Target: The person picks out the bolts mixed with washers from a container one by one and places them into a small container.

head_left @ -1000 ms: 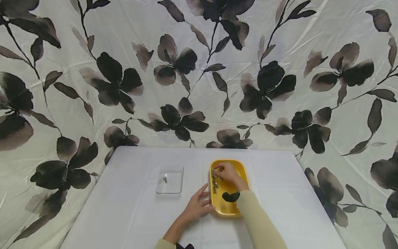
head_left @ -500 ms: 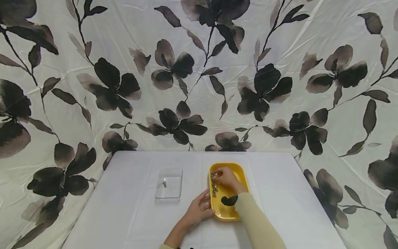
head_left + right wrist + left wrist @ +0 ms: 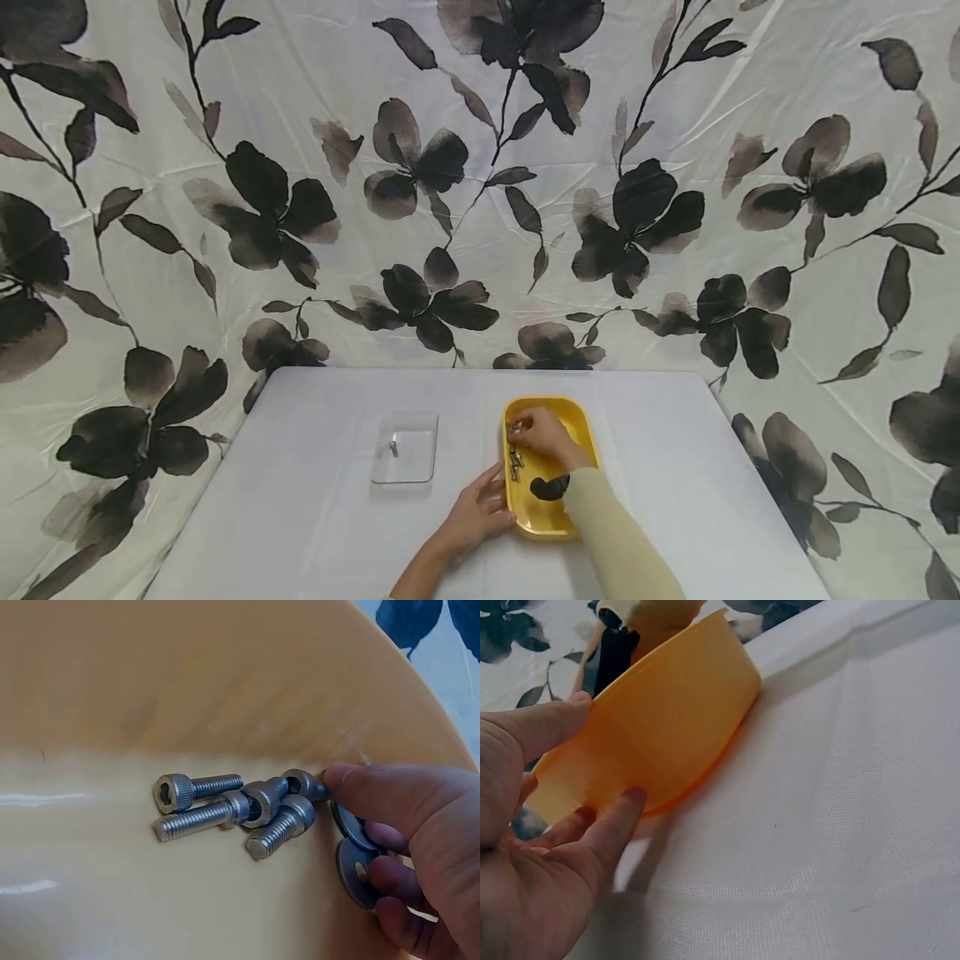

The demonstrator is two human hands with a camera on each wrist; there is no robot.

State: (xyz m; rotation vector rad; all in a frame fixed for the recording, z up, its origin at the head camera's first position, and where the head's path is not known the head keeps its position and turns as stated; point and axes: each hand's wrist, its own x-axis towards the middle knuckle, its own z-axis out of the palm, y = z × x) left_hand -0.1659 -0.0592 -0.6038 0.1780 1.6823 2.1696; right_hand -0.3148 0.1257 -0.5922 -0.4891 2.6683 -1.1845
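A yellow tray (image 3: 551, 523) stands on the table, with several metal socket head bolts (image 3: 196, 819) along its left side. Reaching into it, my right hand (image 3: 543, 433) has its fingers bent at two metal washers (image 3: 355, 874), thumb tip against the bolt nearest to it. Whether anything is pinched there I cannot tell, since the fingers are partly hidden. My left hand (image 3: 474, 515) rests against the tray's left side, thumb (image 3: 559, 724) at the rim and straight fingers low on the outer wall. Left of the tray, a clear square box (image 3: 405, 482) holds a single bolt (image 3: 393, 449).
The table (image 3: 300, 508) wears a white cloth, and a floral curtain (image 3: 480, 200) hangs behind its far edge. The clear box stands a short way to the left of my left hand. A black wrist strap (image 3: 550, 487) on my right arm overhangs the tray.
The head view has tilted a little, so the tray, box and hands sit slightly lower in it. My right hand stays at the tray's left side and my left hand against its wall.
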